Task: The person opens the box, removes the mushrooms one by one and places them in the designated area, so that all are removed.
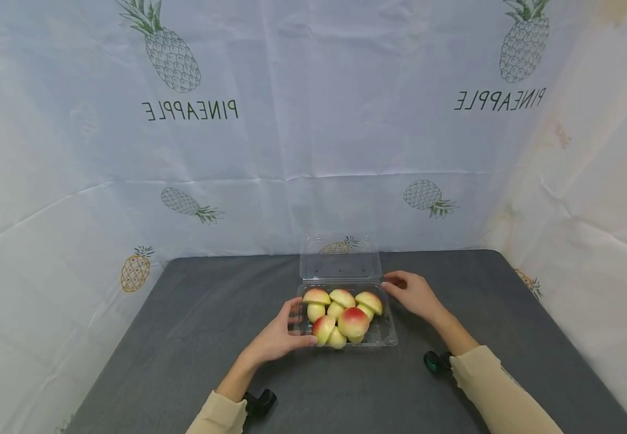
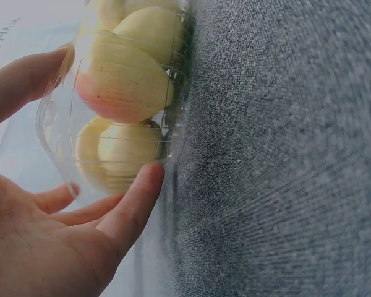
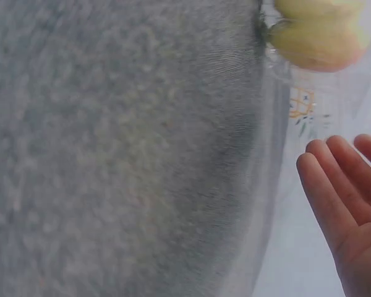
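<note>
A clear plastic clamshell box [image 1: 383,334] sits on the table, its lid [image 1: 340,265] raised at the back. Inside lie several yellow mushroom-shaped pieces [image 1: 354,322] with red-tinged caps. My left hand [image 1: 278,333] grips the box's left side, thumb at the near corner; in the left wrist view its fingers [image 2: 136,204] bear on the clear wall. Beside the far right corner is my right hand [image 1: 412,293], fingers extended. From the right wrist, that hand [image 3: 352,192] shows straight fingers holding nothing; whether they touch the box I cannot tell.
The dark grey table [image 1: 226,289] ends at a white cloth backdrop [image 1: 340,138] printed with pineapples. More cloth hangs at both sides. Black wrist devices [image 1: 261,402] sit at both cuffs.
</note>
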Demonstrator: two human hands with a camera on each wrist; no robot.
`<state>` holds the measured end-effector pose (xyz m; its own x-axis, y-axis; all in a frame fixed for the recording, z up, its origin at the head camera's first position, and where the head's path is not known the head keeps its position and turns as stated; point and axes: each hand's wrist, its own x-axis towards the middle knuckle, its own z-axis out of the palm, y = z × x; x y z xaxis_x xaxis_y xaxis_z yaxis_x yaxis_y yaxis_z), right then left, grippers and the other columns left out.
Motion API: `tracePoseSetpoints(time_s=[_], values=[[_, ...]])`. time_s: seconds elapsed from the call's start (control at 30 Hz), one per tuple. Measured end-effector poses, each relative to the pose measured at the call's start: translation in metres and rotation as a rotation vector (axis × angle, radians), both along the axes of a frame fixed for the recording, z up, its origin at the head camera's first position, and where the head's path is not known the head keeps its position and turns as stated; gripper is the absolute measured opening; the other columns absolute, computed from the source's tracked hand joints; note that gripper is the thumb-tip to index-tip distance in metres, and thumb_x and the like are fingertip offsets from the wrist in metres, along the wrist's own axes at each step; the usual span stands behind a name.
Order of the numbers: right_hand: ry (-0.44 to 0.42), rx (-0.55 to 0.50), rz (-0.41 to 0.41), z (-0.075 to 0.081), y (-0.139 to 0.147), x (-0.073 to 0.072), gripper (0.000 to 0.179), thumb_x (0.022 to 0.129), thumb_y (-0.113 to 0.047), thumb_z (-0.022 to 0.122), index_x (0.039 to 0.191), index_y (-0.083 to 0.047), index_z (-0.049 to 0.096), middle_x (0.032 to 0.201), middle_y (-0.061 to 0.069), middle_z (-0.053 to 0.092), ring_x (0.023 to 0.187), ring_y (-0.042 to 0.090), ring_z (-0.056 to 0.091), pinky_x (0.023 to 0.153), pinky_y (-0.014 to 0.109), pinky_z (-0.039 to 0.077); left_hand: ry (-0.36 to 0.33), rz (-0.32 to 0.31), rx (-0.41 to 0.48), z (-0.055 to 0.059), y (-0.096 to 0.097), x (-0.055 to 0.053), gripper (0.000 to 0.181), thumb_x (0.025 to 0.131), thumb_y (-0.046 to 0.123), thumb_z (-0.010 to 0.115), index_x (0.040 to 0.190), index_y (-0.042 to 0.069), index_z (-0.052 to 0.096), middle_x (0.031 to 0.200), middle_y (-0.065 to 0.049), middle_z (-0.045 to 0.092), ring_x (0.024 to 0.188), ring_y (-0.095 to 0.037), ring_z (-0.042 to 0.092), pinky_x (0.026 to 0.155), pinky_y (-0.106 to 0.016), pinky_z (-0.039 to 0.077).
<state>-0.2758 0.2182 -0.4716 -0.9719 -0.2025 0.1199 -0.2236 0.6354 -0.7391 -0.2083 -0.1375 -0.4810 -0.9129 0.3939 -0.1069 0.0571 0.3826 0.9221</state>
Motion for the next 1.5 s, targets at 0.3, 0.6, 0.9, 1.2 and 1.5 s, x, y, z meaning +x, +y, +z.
tracePoseSetpoints(time_s=[0.3, 0.6, 0.9, 1.2, 1.5], values=[[0.103, -0.007, 0.039, 0.017, 0.002, 0.019, 0.039, 0.102, -0.031, 0.065, 0.129, -0.002, 0.066, 0.12, 0.013, 0.068, 0.107, 0.032, 0.066, 0.088, 0.049, 0.057, -0.008, -0.012, -0.002, 0.0, -0.001, 0.0, 0.098, 0.089, 0.032, 0.082, 0.161, 0.01, 0.019, 0.159, -0.023, 0.027, 0.139, -0.046, 0.041, 0.1, -0.055, 0.051], [0.217, -0.048, 0.111, 0.038, -0.008, 0.039, 0.032, 0.1, -0.023, 0.069, 0.125, -0.002, 0.068, 0.118, 0.014, 0.068, 0.107, 0.031, 0.067, 0.092, 0.051, 0.056, -0.008, -0.015, -0.003, 0.002, 0.0, 0.0, 0.098, 0.089, 0.031, 0.081, 0.16, 0.009, 0.019, 0.159, -0.023, 0.027, 0.139, -0.046, 0.041, 0.102, -0.055, 0.049], [0.282, -0.028, 0.178, 0.04, -0.013, 0.053, 0.027, 0.097, -0.014, 0.072, 0.123, -0.006, 0.07, 0.12, 0.011, 0.067, 0.108, 0.029, 0.067, 0.091, 0.049, 0.057, -0.008, -0.011, 0.002, 0.002, 0.0, 0.002, 0.097, 0.089, 0.031, 0.081, 0.16, 0.009, 0.018, 0.159, -0.023, 0.027, 0.139, -0.046, 0.041, 0.102, -0.056, 0.05], [0.322, -0.011, 0.251, 0.036, -0.018, 0.063, 0.03, 0.095, -0.014, 0.075, 0.123, -0.006, 0.07, 0.122, 0.007, 0.066, 0.105, 0.031, 0.065, 0.089, 0.048, 0.058, -0.009, -0.012, 0.002, 0.002, 0.0, 0.002, 0.098, 0.089, 0.031, 0.081, 0.16, 0.008, 0.018, 0.158, -0.024, 0.028, 0.138, -0.046, 0.042, 0.101, -0.056, 0.05], [0.329, 0.009, 0.307, 0.03, -0.024, 0.068, 0.035, 0.092, -0.012, 0.077, 0.126, -0.003, 0.069, 0.124, 0.004, 0.065, 0.103, 0.028, 0.066, 0.084, 0.049, 0.057, -0.01, -0.011, -0.002, 0.003, 0.0, 0.003, 0.097, 0.089, 0.031, 0.081, 0.16, 0.008, 0.019, 0.158, -0.024, 0.029, 0.138, -0.045, 0.042, 0.102, -0.056, 0.05]])
